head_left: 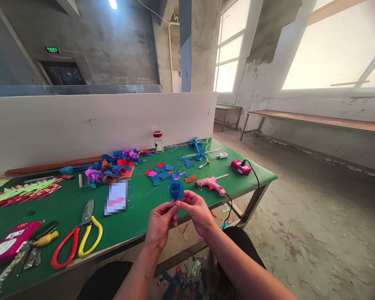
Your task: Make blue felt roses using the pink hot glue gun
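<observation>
Just past the table's front edge, a blue paper rose is held upright between my two hands. My left hand pinches it low down, at the stem end. The fingers of my right hand are closed round the base of the bloom, touching the left fingertips. Whatever stem there is lies mostly hidden behind my fingers. Beyond the rose lie loose blue petals with some red, pink and orange ones. To the right of my hands, a pink hot glue gun rests on its side with a glue stick in its back.
Scissors with red and yellow handles lie at the left front, beside a magenta power strip and keys. Finished paper flowers are heaped behind. A glass jar stands at the back; a magenta socket block sits near the right edge.
</observation>
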The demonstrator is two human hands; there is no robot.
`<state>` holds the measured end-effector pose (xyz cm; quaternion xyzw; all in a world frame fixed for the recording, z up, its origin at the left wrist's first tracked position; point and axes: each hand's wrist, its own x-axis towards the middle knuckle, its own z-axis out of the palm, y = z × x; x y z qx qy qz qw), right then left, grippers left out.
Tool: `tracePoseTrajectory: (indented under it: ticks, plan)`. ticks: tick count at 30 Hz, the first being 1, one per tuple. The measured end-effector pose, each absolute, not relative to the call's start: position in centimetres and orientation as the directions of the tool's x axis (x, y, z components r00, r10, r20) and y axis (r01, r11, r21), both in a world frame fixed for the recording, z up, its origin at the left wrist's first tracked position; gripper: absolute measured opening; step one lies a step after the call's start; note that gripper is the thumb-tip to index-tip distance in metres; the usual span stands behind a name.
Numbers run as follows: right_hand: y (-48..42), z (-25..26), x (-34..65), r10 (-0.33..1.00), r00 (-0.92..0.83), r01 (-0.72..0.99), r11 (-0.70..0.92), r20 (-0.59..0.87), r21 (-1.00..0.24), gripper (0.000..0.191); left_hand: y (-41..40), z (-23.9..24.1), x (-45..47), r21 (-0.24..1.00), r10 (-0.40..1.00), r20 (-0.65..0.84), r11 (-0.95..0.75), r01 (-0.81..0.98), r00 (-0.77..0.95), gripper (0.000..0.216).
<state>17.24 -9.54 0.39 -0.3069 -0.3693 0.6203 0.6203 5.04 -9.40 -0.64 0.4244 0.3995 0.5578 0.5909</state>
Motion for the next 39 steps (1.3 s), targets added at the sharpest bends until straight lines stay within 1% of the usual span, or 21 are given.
tracePoseTrajectory:
  ticks: [4, 7, 9, 12, 16, 19, 23, 31, 39]
  plan:
    - [-9.6, 0.9, 18.1, 0.993, -0.035, -0.519, 0.079, 0.114, -0.851, 0.037, -9.2, -0.1, 4.0, 0.959, 0.990, 0.006, 0.034, -0.283, 0.141, 0.033]
    - [-10.0, 1.2, 18.7, 0.980, -0.155, -0.516, 0.025, 0.122, -0.856, 0.041, -8.7, 0.3, 2.8, 0.967, 0.996, 0.042, -0.022, -0.254, 0.074, 0.031]
    - [-10.3, 1.1, 18.8, 0.970, -0.228, -0.520, -0.045, 0.087, -0.853, 0.045, -8.5, 0.4, 2.3, 0.973, 0.993, 0.091, -0.072, -0.221, 0.079, 0.028]
    - [-10.5, 0.7, 18.7, 0.964, -0.261, -0.535, -0.101, 0.051, -0.839, 0.051, -8.7, 0.6, 2.1, 0.975, 0.971, 0.163, -0.132, -0.179, 0.173, 0.025]
    - [-10.4, 0.2, 18.8, 0.958, -0.283, -0.530, -0.112, 0.051, -0.840, 0.054, -9.2, 0.8, 2.2, 0.975, 0.949, 0.191, -0.154, -0.159, 0.250, 0.023]
    - [-10.3, 0.2, 18.9, 0.957, -0.286, -0.526, -0.123, 0.039, -0.841, 0.056, -9.3, 0.8, 2.3, 0.975, 0.943, 0.184, -0.137, -0.177, 0.279, 0.023]
    - [-10.2, 0.3, 19.1, 0.953, -0.302, -0.528, -0.143, 0.028, -0.837, 0.057, -9.1, 0.7, 2.3, 0.973, 0.943, 0.140, -0.074, -0.221, 0.303, 0.024]
    - [-10.2, 0.2, 19.2, 0.951, -0.308, -0.528, -0.164, 0.008, -0.833, 0.056, -8.8, 0.5, 2.1, 0.967, 0.946, 0.130, -0.054, -0.250, 0.298, 0.023]
    - [-10.5, 0.6, 19.1, 0.943, -0.332, -0.540, -0.183, 0.008, -0.822, 0.055, -8.8, 0.2, 2.2, 0.956, 0.948, 0.061, 0.035, -0.290, 0.313, 0.020]
